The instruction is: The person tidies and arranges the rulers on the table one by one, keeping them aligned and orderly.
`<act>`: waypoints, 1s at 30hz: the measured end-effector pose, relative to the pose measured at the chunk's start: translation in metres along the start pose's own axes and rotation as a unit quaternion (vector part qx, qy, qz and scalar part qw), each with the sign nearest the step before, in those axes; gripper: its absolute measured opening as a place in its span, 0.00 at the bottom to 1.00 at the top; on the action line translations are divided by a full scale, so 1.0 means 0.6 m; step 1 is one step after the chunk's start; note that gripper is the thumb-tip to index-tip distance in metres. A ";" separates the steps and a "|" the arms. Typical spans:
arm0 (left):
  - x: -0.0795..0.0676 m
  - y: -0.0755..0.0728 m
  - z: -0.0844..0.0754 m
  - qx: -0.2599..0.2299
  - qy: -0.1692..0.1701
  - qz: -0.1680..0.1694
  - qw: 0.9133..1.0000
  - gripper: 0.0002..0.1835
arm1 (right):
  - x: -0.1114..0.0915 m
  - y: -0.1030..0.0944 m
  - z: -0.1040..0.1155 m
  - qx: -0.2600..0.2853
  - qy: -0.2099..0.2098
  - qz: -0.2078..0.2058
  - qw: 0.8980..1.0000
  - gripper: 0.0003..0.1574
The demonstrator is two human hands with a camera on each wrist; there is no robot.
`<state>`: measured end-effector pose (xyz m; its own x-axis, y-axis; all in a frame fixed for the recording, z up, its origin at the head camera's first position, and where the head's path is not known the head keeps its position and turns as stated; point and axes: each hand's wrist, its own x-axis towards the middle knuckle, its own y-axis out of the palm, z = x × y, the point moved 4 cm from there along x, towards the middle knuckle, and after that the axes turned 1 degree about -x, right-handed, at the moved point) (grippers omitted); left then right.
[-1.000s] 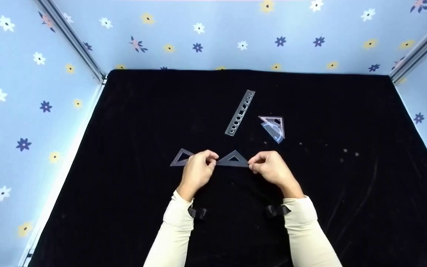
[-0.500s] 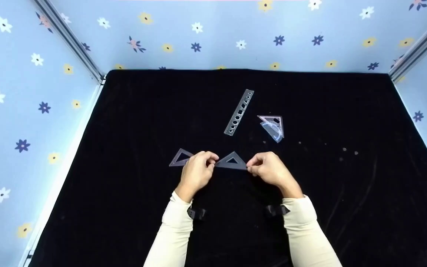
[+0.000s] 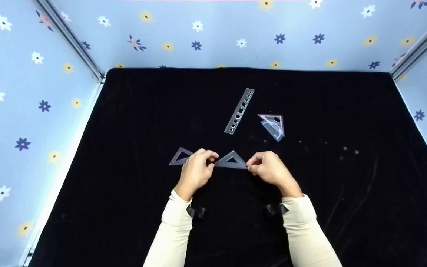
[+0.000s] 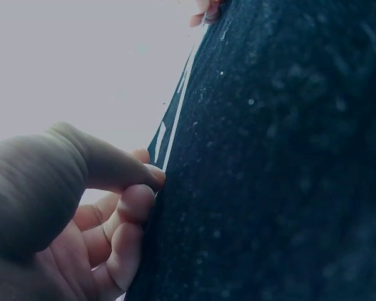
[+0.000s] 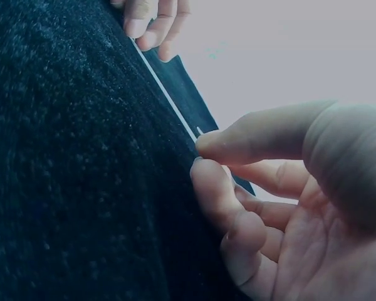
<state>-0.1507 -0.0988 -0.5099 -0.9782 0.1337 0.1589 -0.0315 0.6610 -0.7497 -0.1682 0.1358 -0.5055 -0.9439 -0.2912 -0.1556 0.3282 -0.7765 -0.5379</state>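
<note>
In the head view a clear triangular set square [image 3: 232, 165] lies between both hands, its long edge toward the person. My left hand [image 3: 198, 168] pinches its left corner between thumb and fingers, while my right hand [image 3: 271, 169] pinches the right corner. Seen nearly edge-on in the left wrist view, the set square [image 4: 173, 138] is a thin bright line running from thumb to far hand. The right wrist view has the same edge at the right thumb [image 5: 229, 143]. A second set square [image 3: 178, 162] lies left, partly hidden behind the left hand.
Beyond the hands a clear stencil ruler [image 3: 237, 111] with cut-out shapes lies slanted. To its right, a pinkish set square [image 3: 281, 128] overlaps a bluish protractor [image 3: 271, 129]. Black cloth [image 3: 154, 111] covers the table, and flowered panels [image 3: 221, 37] stand around it.
The right end of the held set square sits slightly nearer the person than a second ago. Both hands keep their pinch; the other pieces have not moved.
</note>
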 end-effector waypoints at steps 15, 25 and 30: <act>-0.001 -0.004 0.002 -0.008 0.002 -0.017 1.000 0.14 | -0.001 0.002 0.003 -0.013 -0.007 0.000 1.000 0.04; -0.003 -0.012 0.007 -0.020 0.017 0.005 1.000 0.18 | -0.003 0.007 0.007 -0.031 -0.021 -0.005 0.999 0.04; -0.005 -0.016 0.012 0.007 0.006 0.007 1.000 0.18 | -0.002 0.007 0.008 -0.032 -0.023 -0.007 0.999 0.04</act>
<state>-0.1490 -0.1107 -0.5078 -0.9762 0.1515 0.1555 -0.0205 0.6487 -0.7608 -0.1657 0.1303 -0.5038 -0.9451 -0.3074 -0.1112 0.3114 -0.7430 -0.5925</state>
